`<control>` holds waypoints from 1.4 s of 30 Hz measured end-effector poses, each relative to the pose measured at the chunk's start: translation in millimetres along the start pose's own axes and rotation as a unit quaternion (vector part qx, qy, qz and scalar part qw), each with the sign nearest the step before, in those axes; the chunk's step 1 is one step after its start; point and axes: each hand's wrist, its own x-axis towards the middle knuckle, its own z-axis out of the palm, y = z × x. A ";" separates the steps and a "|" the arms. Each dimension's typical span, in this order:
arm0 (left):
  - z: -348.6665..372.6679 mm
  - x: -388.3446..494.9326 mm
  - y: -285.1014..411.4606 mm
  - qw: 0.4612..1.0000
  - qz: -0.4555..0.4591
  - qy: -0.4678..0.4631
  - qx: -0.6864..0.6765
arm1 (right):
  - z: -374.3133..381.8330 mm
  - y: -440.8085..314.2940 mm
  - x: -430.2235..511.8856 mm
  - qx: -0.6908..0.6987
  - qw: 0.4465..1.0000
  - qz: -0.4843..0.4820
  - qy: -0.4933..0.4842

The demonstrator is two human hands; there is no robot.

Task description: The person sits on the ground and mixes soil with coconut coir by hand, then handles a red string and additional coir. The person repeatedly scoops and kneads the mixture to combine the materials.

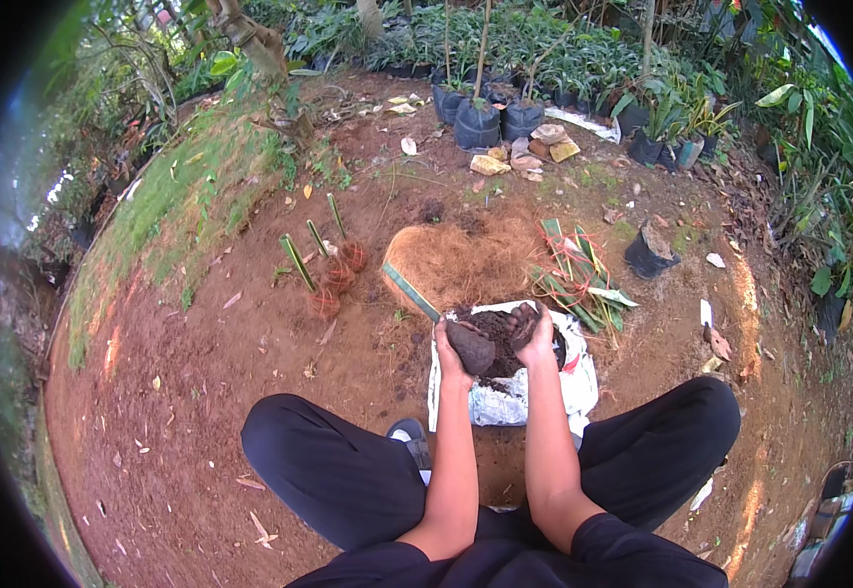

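My left hand (454,356) holds a ball of dark soil (472,348) from which a cut snake plant leaf piece (411,291) sticks out to the upper left. My right hand (534,332), palm up with curled fingers, is soiled and seems to hold some loose soil; the amount is unclear. Both hands are over an open white sack (579,382) with dark soil (503,353) in it. Beyond the sack lies a heap of brown coconut fibre (463,264). To its right are snake plant leaves (580,272) tangled with red string (577,253).
Several fibre-wrapped balls (338,273) with upright leaf cuttings stand at left. A black planting bag (650,251) leans at right. Farther off are stones (525,156), black bags with stems (478,125), a tree trunk (261,55) and rows of potted plants. My bent knees flank the sack.
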 end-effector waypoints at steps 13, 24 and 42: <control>5.9 -6.9 8.8 0.999 0.017 0.025 0.026 | 3.2 -0.8 -7.3 0.066 0.995 0.021 -0.067; 6.7 -8.2 9.0 1.000 0.021 0.019 0.015 | 9.6 0.6 -11.2 -0.014 0.999 -0.004 -0.045; 4.5 -6.5 8.4 1.000 0.017 0.007 0.008 | 1.5 1.1 -5.7 0.001 1.000 0.007 0.016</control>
